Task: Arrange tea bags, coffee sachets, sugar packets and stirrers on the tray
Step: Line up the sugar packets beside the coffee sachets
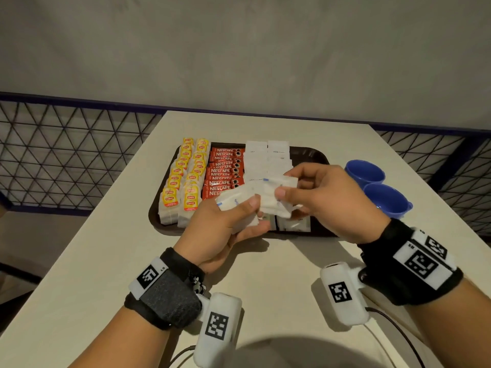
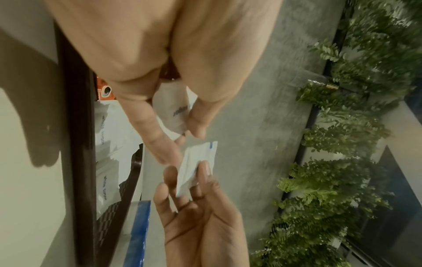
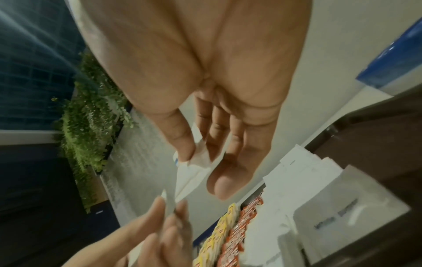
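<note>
You face a pale tabletop [image 1: 106, 261] pushed against a grey concrete wall [image 1: 239, 49]. Either side of the tabletop, dark triangular-mesh railing [image 1: 66, 150] runs under a purple rail. Green fern-like foliage [image 2: 342, 144] hangs beside that wall.

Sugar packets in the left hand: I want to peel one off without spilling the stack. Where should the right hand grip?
Pinch the top sugar packet by its free right edge, coming from the right: the left hand grips the stack's other end.
</note>
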Tool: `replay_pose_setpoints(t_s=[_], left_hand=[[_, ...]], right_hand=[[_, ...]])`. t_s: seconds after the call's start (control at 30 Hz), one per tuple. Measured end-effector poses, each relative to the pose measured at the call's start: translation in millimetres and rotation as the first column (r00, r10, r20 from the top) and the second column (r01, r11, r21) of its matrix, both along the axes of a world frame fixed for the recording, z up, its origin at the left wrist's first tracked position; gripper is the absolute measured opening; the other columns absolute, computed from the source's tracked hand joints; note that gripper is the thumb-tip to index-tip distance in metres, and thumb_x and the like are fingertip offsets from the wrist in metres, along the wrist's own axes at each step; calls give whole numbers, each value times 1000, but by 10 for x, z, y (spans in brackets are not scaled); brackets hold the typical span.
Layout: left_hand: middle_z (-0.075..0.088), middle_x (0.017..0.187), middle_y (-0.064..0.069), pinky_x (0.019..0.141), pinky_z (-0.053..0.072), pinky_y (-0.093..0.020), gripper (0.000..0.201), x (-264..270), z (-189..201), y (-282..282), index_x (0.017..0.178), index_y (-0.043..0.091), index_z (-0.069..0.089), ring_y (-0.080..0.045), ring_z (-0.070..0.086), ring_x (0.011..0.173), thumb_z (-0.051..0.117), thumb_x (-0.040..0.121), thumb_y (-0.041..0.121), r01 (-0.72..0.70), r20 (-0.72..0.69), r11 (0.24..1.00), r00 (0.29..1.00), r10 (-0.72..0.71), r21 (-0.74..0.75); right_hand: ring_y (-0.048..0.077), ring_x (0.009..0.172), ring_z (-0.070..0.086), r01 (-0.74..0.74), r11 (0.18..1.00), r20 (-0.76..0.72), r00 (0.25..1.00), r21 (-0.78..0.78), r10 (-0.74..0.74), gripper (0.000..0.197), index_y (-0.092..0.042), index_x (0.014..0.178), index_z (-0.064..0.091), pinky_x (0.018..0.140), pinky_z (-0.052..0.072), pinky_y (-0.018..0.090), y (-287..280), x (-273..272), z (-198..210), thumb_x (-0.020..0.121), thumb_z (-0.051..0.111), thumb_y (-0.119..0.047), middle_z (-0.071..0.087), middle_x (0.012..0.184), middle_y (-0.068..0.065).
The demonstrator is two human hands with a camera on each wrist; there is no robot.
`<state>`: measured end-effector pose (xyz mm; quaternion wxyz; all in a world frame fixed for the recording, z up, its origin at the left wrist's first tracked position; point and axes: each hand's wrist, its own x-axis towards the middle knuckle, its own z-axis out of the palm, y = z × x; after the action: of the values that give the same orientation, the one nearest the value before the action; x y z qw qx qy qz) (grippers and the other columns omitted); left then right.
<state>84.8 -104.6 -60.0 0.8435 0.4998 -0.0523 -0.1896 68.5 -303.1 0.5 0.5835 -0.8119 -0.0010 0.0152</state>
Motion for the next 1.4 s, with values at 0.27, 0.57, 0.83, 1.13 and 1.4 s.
replay_pose_setpoints(t_s=[0.27,0.57,0.83,1.13,1.4], left_hand=[[64,93,-18,75,63,-38,17,64,3,17,115,-1,65,-27,66,91,61,98,0,-120,-96,991,989,114,-59],[64,93,-17,80,64,-43,22,81,-20,12,119,-1,63,-24,68,89,62,97,-2,-132,-109,990,986,126,-53],[66,90,-16,81,64,-45,23,82,-15,18,120,-1,60,-21,71,85,62,97,-2,-139,-104,990,985,135,-36],[65,92,-17,79,63,-43,23,82,9,22,120,-1,61,-23,70,87,62,97,-2,-144,-117,989,983,139,-43],[68,91,-16,83,63,-48,19,89,1,43,118,0,60,-26,73,83,60,98,-2,-136,-101,990,986,130,-47]], right_hand=[[23,84,78,23,947,-53,998,-319,-42,24,-23,112,70,76,65,30,-444,170,-145,93,74,-8,78,96,4],[11,67,73,-103,836,-123,991,-539,43,5,-23,96,71,71,58,22,-453,311,-349,95,75,-20,78,80,3],[14,74,76,-125,806,-164,986,-578,35,3,-25,93,74,77,63,28,-413,420,-321,96,74,-23,78,81,-6],[11,72,75,-124,789,-149,988,-601,41,3,-26,94,76,60,54,12,-391,380,-332,94,76,-23,78,83,-6],[11,82,64,-27,751,-73,997,-660,-28,12,-34,102,67,71,50,23,-424,434,-301,94,75,-29,67,93,-5]])
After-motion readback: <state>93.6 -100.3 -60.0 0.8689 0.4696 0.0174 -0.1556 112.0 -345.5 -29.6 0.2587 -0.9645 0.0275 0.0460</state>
